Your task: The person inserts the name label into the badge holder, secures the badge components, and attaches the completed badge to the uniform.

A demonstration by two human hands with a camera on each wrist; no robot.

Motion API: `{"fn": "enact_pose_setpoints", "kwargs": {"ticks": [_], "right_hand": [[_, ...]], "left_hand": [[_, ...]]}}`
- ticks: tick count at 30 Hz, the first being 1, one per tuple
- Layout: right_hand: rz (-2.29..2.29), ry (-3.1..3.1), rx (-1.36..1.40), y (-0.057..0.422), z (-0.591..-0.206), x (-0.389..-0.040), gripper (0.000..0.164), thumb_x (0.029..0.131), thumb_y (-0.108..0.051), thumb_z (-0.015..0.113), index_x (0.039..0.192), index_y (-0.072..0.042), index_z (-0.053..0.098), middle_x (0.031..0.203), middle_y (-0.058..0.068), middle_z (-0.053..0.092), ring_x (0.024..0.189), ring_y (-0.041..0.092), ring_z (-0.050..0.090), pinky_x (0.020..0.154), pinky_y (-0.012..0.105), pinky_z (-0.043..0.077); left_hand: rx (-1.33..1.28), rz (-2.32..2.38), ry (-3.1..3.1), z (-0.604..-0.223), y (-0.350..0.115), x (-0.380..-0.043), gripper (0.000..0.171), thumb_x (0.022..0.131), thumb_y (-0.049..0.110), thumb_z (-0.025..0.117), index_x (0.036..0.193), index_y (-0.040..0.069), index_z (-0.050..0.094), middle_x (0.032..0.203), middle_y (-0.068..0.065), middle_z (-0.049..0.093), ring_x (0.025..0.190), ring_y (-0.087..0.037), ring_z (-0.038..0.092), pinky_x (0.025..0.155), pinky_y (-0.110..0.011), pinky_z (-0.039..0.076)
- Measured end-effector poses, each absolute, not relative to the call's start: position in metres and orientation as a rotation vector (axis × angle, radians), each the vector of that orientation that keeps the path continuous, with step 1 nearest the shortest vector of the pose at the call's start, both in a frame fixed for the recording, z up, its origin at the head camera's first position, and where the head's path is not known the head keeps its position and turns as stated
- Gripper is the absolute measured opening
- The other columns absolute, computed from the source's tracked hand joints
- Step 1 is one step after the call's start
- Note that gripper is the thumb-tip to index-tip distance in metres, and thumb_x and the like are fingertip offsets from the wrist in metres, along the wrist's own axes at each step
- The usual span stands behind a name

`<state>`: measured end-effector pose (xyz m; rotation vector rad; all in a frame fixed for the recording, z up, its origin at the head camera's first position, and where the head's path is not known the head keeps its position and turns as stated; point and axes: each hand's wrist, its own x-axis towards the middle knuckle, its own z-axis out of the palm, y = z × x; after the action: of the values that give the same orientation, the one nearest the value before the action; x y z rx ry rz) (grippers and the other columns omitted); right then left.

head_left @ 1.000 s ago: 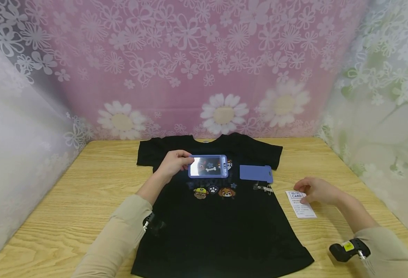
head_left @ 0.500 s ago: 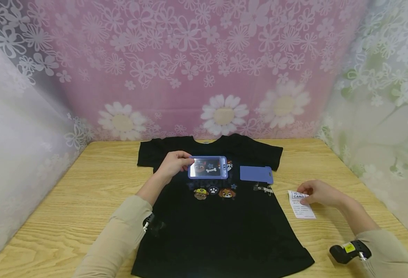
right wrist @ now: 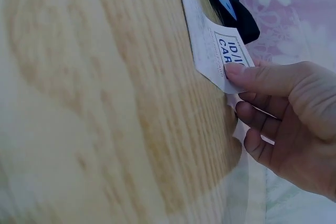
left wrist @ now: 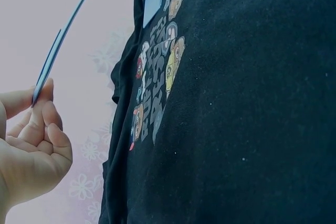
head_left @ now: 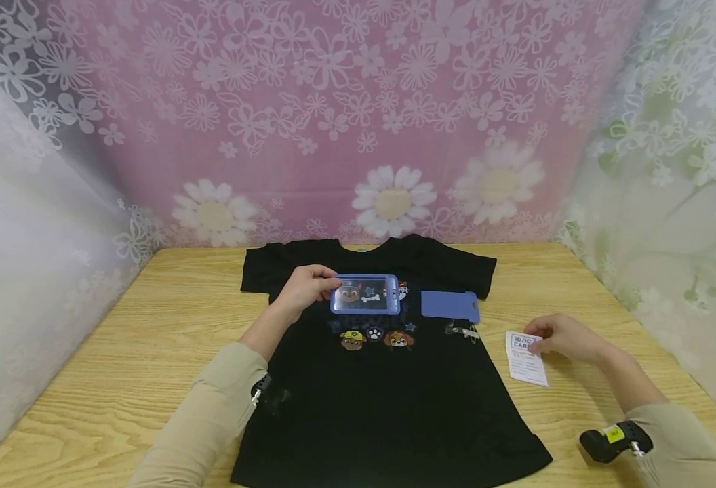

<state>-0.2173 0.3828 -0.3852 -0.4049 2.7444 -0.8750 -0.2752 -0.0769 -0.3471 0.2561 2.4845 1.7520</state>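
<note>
My left hand [head_left: 303,293] pinches the left end of a blue card holder frame [head_left: 396,305] with a clear window, held above the black T-shirt [head_left: 388,407]. The shirt's cartoon dog print shows through the window. In the left wrist view the holder [left wrist: 59,43] appears edge-on between thumb and fingers. My right hand [head_left: 568,339] pinches a white paper card [head_left: 527,367] printed "ID/IC CARD" by its upper right part. In the right wrist view that card [right wrist: 202,40] bends, its pinched corner lifted from the wooden table [right wrist: 105,103].
A flat blue cover [head_left: 449,305] lies on the shirt's right side. Just below it sits a small strap clip with a safety pin [head_left: 463,331]. A pink floral curtain [head_left: 309,135] hangs behind the table.
My right hand has raised the card's edge and shifted it slightly, turning it a little. The left hand keeps its place; the glare on the holder's window has faded.
</note>
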Motion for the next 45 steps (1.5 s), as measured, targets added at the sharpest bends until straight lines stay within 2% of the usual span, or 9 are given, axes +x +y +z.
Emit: {"fn": "enact_pose_setpoints", "kwargs": {"ticks": [5,10,14,18,24,26,30,33,45], "right_hand": [[-0.913,2.711,-0.375,0.390,-0.383,-0.218,0.027,0.082,-0.016,0.069,0.102,0.002,0.066,0.094,0.007,0.062,0.079,0.016,0.049,0.067,0.025,0.041],[-1.049,2.665,-0.323,0.397,-0.372,-0.217,0.032,0.086,-0.020,0.065,0.107,0.004,0.063,0.094,0.006,0.062,0.079,0.015,0.051,0.068,0.030,0.042],[-1.200,2.628,-0.310,0.399,-0.359,-0.217,0.030,0.091,-0.020,0.059,0.109,0.003,0.062,0.095,-0.003,0.062,0.082,0.015,0.052,0.070,0.035,0.040],[-1.347,2.579,-0.297,0.394,-0.344,-0.219,0.021,0.092,-0.017,0.057,0.107,-0.005,0.065,0.093,-0.011,0.063,0.083,0.013,0.052,0.071,0.033,0.039],[-1.526,2.462,-0.253,0.373,-0.331,-0.225,0.013,0.093,-0.016,0.056,0.099,-0.019,0.068,0.092,-0.010,0.063,0.080,0.011,0.052,0.069,0.026,0.039],[-1.586,2.421,-0.229,0.365,-0.329,-0.227,0.013,0.093,-0.015,0.057,0.098,-0.019,0.068,0.092,-0.009,0.063,0.080,0.011,0.051,0.069,0.026,0.039],[-1.686,2.349,-0.179,0.350,-0.326,-0.230,0.013,0.091,-0.015,0.059,0.093,-0.024,0.069,0.091,-0.010,0.062,0.080,0.010,0.051,0.068,0.024,0.040],[-1.777,2.283,-0.140,0.339,-0.325,-0.233,0.017,0.092,-0.014,0.059,0.088,-0.027,0.070,0.089,-0.011,0.063,0.079,0.009,0.051,0.067,0.023,0.039],[-2.098,1.960,-0.097,0.281,-0.312,-0.243,0.020,0.094,-0.015,0.056,0.082,-0.020,0.072,0.079,-0.006,0.064,0.071,0.009,0.053,0.065,0.025,0.032]], "left_hand": [[0.253,1.755,2.477,-0.345,-0.077,-0.274,0.020,0.088,0.013,0.062,0.100,-0.003,0.065,0.080,-0.006,0.060,0.069,-0.017,0.055,0.069,-0.033,0.046],[0.249,1.751,2.475,-0.343,-0.077,-0.274,0.020,0.088,0.013,0.062,0.100,-0.002,0.065,0.080,-0.005,0.060,0.070,-0.018,0.055,0.064,-0.027,0.044],[0.241,1.756,2.467,-0.343,-0.077,-0.274,0.021,0.088,0.013,0.062,0.102,-0.003,0.064,0.081,-0.006,0.060,0.074,-0.023,0.056,0.071,-0.035,0.047],[0.226,1.778,2.457,-0.343,-0.077,-0.274,0.020,0.089,0.013,0.061,0.101,-0.002,0.064,0.081,-0.006,0.060,0.075,-0.025,0.056,0.079,-0.046,0.045],[0.232,1.786,2.457,-0.344,-0.075,-0.274,0.019,0.089,0.012,0.061,0.101,-0.002,0.064,0.081,-0.007,0.060,0.070,-0.018,0.054,0.081,-0.049,0.043],[0.231,1.790,2.454,-0.344,-0.075,-0.273,0.019,0.088,0.012,0.061,0.101,-0.002,0.064,0.081,-0.006,0.060,0.069,-0.017,0.054,0.081,-0.048,0.044],[0.233,1.795,2.466,-0.345,-0.074,-0.272,0.019,0.088,0.011,0.062,0.100,-0.003,0.064,0.078,-0.005,0.060,0.066,-0.015,0.054,0.069,-0.035,0.047],[0.233,1.803,2.472,-0.344,-0.073,-0.271,0.020,0.087,0.011,0.062,0.100,-0.003,0.064,0.078,-0.006,0.061,0.065,-0.015,0.054,0.061,-0.026,0.044],[0.207,1.837,2.468,-0.346,-0.068,-0.272,0.020,0.088,0.012,0.062,0.101,-0.003,0.065,0.082,-0.008,0.062,0.066,-0.016,0.055,0.061,-0.025,0.044]]}}
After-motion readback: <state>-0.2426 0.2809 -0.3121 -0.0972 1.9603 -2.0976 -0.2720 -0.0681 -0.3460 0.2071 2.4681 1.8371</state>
